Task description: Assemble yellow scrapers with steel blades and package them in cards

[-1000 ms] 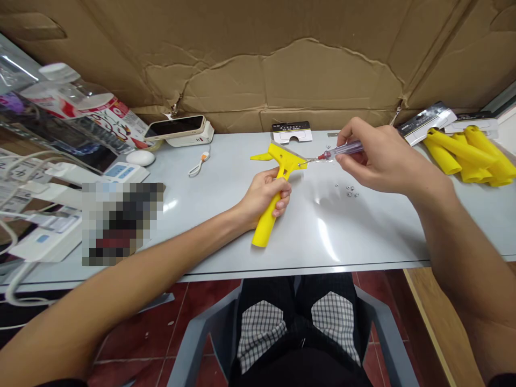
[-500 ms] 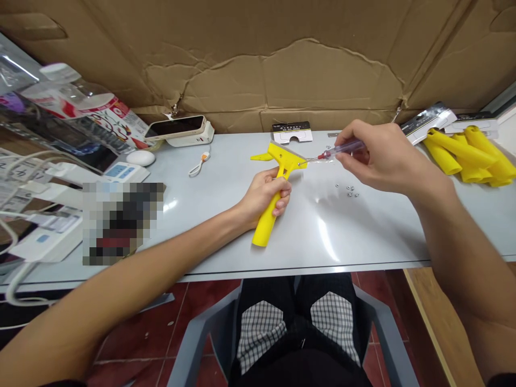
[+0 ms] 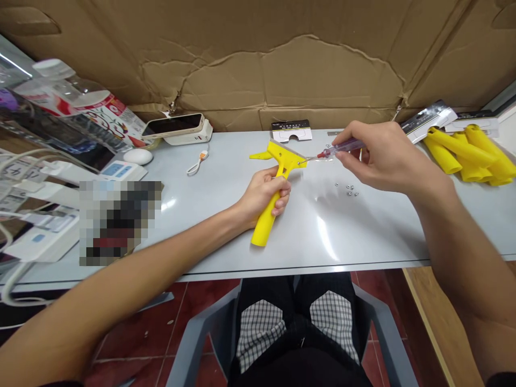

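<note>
Left hand [image 3: 271, 194]: fingers curled tight round yellow scraper [image 3: 264, 227], over middle of gray table [image 3: 226, 177]. Right hand [image 3: 385, 156]: fingers pinch see-through screwdriver [image 3: 349, 145]; thin tip at right side of scraper's head, seems touching, too small to be sure. Small metal bits [image 3: 350, 193] on table, near right hand. Black-and-white card [image 3: 291, 130] behind scraper, by brown cardboard [image 3: 226, 80]. Far right, pile of yellow tubes [image 3: 467, 150]. Far left, phone [image 3: 175, 126] on white box [image 3: 191, 136].

The scraper [image 3: 287, 160] is yellow, the screwdriver [image 3: 348, 145] purplish and red, the worktop [image 3: 223, 180] pale grey, the cardboard [image 3: 226, 80] brown, the trousers [image 3: 260, 327] dark with black-and-white check.
</note>
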A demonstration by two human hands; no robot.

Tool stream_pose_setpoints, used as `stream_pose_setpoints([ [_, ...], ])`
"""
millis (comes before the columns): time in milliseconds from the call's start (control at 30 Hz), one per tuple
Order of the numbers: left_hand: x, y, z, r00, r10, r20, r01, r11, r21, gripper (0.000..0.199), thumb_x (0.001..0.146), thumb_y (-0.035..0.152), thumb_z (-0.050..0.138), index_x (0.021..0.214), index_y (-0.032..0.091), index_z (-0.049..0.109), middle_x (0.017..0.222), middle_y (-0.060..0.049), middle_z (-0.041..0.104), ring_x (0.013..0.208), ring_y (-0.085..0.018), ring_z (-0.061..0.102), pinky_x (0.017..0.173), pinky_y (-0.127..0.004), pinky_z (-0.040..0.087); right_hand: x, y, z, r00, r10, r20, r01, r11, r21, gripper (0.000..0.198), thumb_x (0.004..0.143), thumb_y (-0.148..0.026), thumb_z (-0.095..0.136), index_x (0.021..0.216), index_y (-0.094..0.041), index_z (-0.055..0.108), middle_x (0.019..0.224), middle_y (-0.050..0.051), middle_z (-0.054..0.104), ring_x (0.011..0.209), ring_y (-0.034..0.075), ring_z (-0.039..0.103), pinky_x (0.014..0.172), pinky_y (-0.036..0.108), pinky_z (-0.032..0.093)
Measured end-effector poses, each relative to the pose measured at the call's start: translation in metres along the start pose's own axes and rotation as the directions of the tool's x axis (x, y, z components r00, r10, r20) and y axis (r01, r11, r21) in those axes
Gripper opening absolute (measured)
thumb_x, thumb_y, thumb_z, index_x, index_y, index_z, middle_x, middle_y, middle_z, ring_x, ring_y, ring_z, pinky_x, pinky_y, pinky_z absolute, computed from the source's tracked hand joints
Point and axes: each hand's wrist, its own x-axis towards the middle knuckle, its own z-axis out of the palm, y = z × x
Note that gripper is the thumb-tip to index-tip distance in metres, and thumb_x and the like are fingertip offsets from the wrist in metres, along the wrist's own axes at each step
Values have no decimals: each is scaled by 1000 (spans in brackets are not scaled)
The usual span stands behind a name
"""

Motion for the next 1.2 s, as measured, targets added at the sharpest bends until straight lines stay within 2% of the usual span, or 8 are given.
stream_pose_setpoints([
  [167,0,1,0,1000,-6,1,6,1000,-8,33,69,18,78,84,25,49,63,8,53,40,-5,44,32,-18,31,2,-1,2,1000,13,-15,-15,995,-95,14,105,-35,67,96,-27,74,75,4,76,64,26,64,69,44,47],
  [267,0,1,0,1000,-8,-1,8,1000,-8,33,68,18,78,83,25,49,61,8,52,40,-5,43,32,-18,31,0,-4,1,1000,19,23,-16,995,-94,5,102,-32,70,104,-27,71,74,2,73,61,23,58,65,42,42],
  [367,0,0,0,1000,-8,-3,8,1000,-2,32,68,18,77,83,25,49,61,8,53,39,-5,43,32,-18,31,-2,-5,-2,999,11,42,-10,999,-43,24,94,-24,73,117,-29,67,85,2,77,66,25,62,66,42,45],
  [567,0,0,0,1000,-15,-4,15,1000,0,33,69,18,77,84,25,49,62,8,52,40,-5,44,33,-18,31,1,2,2,1000,-1,-25,0,998,-61,8,102,-34,70,107,-27,70,89,5,81,70,27,67,69,42,46],
  [667,0,1,0,1000,-18,1,18,1000,9,32,69,18,77,84,25,50,61,9,51,40,-6,43,33,-18,31,2,2,5,999,-5,-39,2,997,-80,14,106,-38,67,98,-27,68,84,5,81,68,27,67,68,43,45],
  [867,0,1,1,1000,-11,4,11,1000,7,32,68,19,78,83,24,51,61,9,53,39,-5,43,32,-18,31,0,-3,2,1000,-14,5,14,998,-61,21,98,-29,70,119,-25,68,83,4,77,69,28,68,66,44,46],
  [1067,0,-1,0,1000,-3,-2,3,1000,-14,33,69,18,79,83,24,50,62,9,53,40,-5,44,33,-18,31,0,3,3,1000,-7,3,7,1000,13,12,104,-35,73,114,-30,74,91,6,83,82,31,77,69,45,54],
  [1200,0,-2,0,1000,-5,18,6,1000,-19,31,69,18,77,84,24,51,62,9,53,40,-5,44,32,-19,32,1,2,5,1000,-9,-23,9,1000,0,11,107,-38,70,102,-29,73,80,4,79,72,28,73,67,44,52],
])
